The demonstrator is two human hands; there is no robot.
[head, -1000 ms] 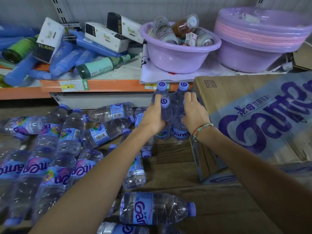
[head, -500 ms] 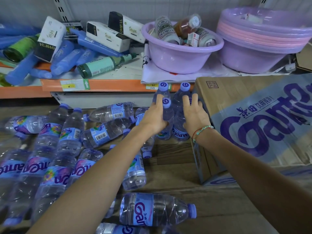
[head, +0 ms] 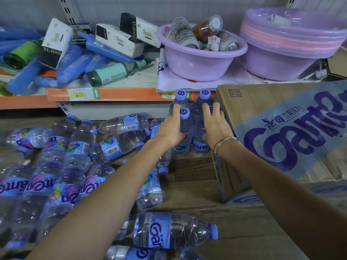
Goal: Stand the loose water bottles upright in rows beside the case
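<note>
Hands work beside the printed cardboard case (head: 281, 132): left hand (head: 171, 131) grips an upright clear purple-capped water bottle (head: 185, 124), right hand (head: 216, 126), fingers straight, presses its neighbour (head: 199, 141).

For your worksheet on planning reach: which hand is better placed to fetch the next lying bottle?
Left. The left hand is on the side where the lying bottles are; the right hand is beside the case.
</note>
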